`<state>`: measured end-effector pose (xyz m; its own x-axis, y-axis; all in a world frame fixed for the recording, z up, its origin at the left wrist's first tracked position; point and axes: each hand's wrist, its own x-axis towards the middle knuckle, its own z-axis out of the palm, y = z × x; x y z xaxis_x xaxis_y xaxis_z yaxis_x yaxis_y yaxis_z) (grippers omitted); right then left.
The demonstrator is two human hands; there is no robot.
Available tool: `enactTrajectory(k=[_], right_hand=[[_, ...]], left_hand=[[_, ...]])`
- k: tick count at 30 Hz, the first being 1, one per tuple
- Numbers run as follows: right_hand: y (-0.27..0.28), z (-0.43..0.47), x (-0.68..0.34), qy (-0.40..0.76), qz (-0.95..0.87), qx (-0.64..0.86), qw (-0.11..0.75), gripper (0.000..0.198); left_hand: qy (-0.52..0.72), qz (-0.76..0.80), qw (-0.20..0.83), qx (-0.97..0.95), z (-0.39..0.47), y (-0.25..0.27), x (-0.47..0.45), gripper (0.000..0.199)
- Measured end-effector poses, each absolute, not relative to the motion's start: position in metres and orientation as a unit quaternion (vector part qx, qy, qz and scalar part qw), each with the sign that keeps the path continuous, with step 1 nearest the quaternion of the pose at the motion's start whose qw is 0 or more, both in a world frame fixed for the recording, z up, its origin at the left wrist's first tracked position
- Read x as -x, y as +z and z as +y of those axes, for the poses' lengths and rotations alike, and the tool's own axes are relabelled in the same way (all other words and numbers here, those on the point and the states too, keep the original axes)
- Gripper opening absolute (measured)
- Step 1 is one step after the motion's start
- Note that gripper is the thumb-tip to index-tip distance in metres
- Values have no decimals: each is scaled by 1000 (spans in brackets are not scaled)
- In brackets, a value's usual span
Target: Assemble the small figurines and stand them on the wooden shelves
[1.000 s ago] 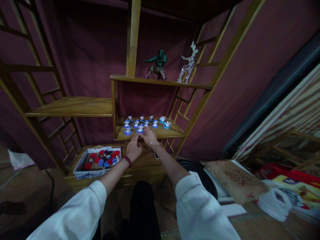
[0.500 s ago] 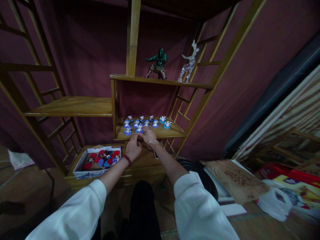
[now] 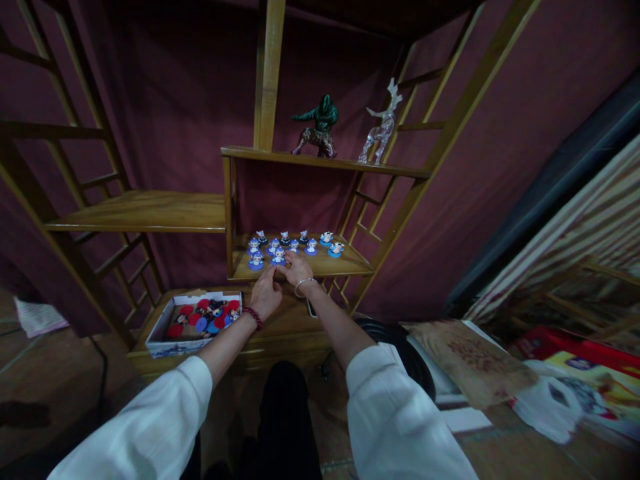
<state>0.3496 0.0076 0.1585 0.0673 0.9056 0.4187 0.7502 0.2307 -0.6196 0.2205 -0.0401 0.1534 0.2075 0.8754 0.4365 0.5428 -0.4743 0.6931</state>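
Observation:
Several small figures on blue round bases (image 3: 293, 245) stand in rows on a low wooden shelf (image 3: 350, 267). My right hand (image 3: 299, 267), with a silver bracelet, rests on the shelf's front edge, its fingertips pinched at the base of the front figure (image 3: 279, 256). My left hand (image 3: 265, 295), with a red bead bracelet, is just below and left of it. Its curled fingers touch the right fingertips under that figure; whether it grips anything is hidden.
A blue-and-white box (image 3: 165, 337) with several red and blue-based figures sits on the bottom board, left of my hands. A green figure (image 3: 317, 127) and a clear deer (image 3: 381, 127) stand on the upper shelf. Printed sheets and boxes (image 3: 465, 367) lie on the floor at right.
Both hands stay together at the front figure and have shifted only slightly up and left. The view tilted a little.

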Motion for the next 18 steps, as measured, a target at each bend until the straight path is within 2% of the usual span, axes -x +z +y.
enactTrajectory(k=[5,18], right_hand=[[157,12,-351,84,-675,626,381,45],[153,16,-353,92,-682,623,372,44]], left_hand=[[423,466,200,-751,-38,152,-220,50],[426,465,209,-747,-35,148,-222,52]])
